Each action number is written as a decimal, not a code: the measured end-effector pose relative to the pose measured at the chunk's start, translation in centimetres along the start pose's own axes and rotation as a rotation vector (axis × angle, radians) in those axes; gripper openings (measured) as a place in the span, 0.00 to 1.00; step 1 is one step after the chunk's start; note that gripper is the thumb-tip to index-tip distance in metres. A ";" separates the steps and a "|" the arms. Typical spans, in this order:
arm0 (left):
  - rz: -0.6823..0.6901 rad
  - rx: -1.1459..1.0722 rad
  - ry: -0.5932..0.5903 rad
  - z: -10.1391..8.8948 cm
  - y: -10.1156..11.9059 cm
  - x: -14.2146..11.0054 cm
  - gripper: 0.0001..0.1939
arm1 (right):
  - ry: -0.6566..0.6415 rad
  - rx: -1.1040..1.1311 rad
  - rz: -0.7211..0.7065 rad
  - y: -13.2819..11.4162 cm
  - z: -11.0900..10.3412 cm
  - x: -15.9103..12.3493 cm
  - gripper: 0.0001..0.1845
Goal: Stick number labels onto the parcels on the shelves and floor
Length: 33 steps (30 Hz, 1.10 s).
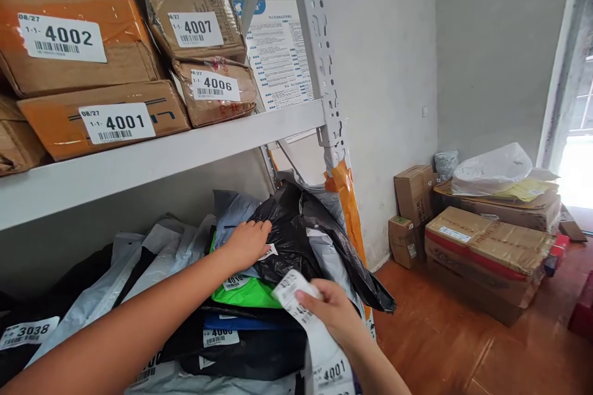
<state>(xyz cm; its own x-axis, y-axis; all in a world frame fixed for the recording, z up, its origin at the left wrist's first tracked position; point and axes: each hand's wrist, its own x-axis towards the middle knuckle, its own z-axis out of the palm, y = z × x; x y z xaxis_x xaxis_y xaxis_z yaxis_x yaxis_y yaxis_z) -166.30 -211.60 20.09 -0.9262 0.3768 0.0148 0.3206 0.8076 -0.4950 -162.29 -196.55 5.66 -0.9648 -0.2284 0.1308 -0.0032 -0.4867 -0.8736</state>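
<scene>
My left hand [248, 244] reaches onto the lower shelf, its bent fingers gripping a shiny black plastic mailing bag [287, 228] on top of the pile. Pinched between thumb and fingers of my right hand [336, 308] is a strip of printed number labels [322, 339], hanging down in front of the shelf. A label partly shows on the black bag near my left fingers. Just beneath lies a bright green parcel [250, 293], beside a label reading 4010 [236, 282]. A grey mailing bag [231, 210] sits behind my left hand.
Cardboard boxes [60, 18] with number labels fill the upper shelf, above its white beam [185, 160]. A perforated upright post [319, 43] stands at the shelf's end. More plastic parcels [162, 241] lie to the left. Several boxes [482, 253] sit on the red-brown floor [417, 345].
</scene>
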 end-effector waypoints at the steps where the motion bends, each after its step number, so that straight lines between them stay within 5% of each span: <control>1: -0.010 -0.001 -0.015 -0.5 0.4 0.5 0.18 | 0.058 -0.018 -0.080 -0.2 -1.0 -0.3 0.23; 5: 0.096 -0.044 0.042 -2.8 3.4 4.1 0.23 | 0.174 -0.147 -0.416 -1.8 -4.7 -0.1 0.16; 8: 0.186 -0.246 0.127 -3.6 5.3 6.9 0.27 | 0.212 -0.315 -0.500 -3.0 -6.8 -0.3 0.13; 12: 0.316 -0.472 0.134 -1.8 5.0 8.9 0.25 | 0.036 -0.471 -0.472 -2.8 -7.4 -1.9 0.09; 15: 0.456 -0.327 0.090 0.1 3.8 9.4 0.17 | -0.091 -0.560 -0.446 -1.9 -6.5 -2.1 0.10; 20: 0.427 -0.129 0.091 0.6 3.3 9.1 0.09 | 0.059 -0.304 -0.433 -1.0 -6.7 0.9 0.11; 23: 0.641 -0.008 0.101 0.5 3.3 7.5 0.07 | 0.090 -0.054 -0.329 -0.7 -8.6 1.9 0.14; 29: 0.878 0.114 0.377 2.8 2.3 3.9 0.11 | 0.223 0.444 -0.193 0.4 -11.2 0.9 0.16; 33: 0.812 -0.031 0.186 3.4 2.5 4.1 0.07 | 0.156 0.301 -0.191 0.6 -8.9 1.7 0.14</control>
<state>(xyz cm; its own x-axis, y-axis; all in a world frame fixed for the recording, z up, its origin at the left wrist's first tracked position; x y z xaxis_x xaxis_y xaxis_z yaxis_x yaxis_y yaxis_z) -169.96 -209.61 15.96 -0.3575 0.9140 -0.1919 0.8827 0.2636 -0.3890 -166.21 -189.78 1.16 -0.9829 0.0101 0.1840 -0.1313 -0.7391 -0.6607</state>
